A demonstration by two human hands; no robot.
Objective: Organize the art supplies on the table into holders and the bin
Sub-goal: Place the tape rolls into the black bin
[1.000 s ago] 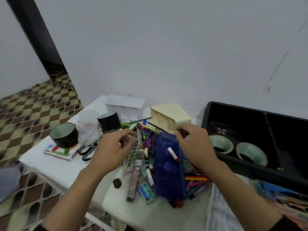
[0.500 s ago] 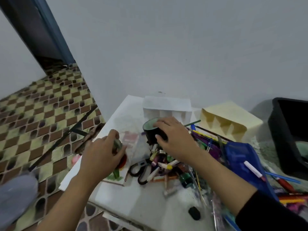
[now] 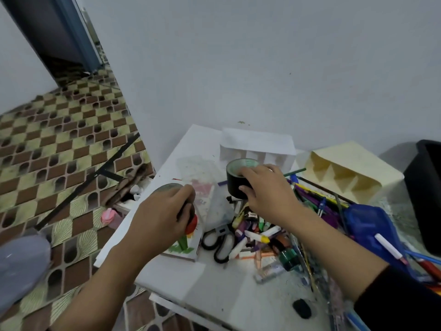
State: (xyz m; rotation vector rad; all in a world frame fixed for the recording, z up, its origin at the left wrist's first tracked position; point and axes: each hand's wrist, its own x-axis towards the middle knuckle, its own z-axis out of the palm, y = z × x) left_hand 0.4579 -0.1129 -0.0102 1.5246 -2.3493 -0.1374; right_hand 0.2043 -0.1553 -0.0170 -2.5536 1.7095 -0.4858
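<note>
Black tape roll (image 3: 235, 188) clamped in right hand (image 3: 269, 194), greyish roll (image 3: 167, 187) in left hand (image 3: 160, 218) near table (image 3: 171, 283) edge.

Left hand (image 3: 164, 216) palm down, fingers (image 3: 186, 190) curled, gripping; right hand (image 3: 265, 189) likewise, reaching farther forward.

Soft, even indoor light, rather dim w/ a cool blue-grey cast; no glare. Faint shadow on the wall (image 3: 262, 68) right of the yellow holder (image 3: 353, 168); white counter (image 3: 167, 278) brightest. Wide-angle bend: door frame (image 3: 78, 37) leans at left edge. Grey blob (image 3: 21, 266) bottom left out of focus; whole pic slightly soft.
</note>
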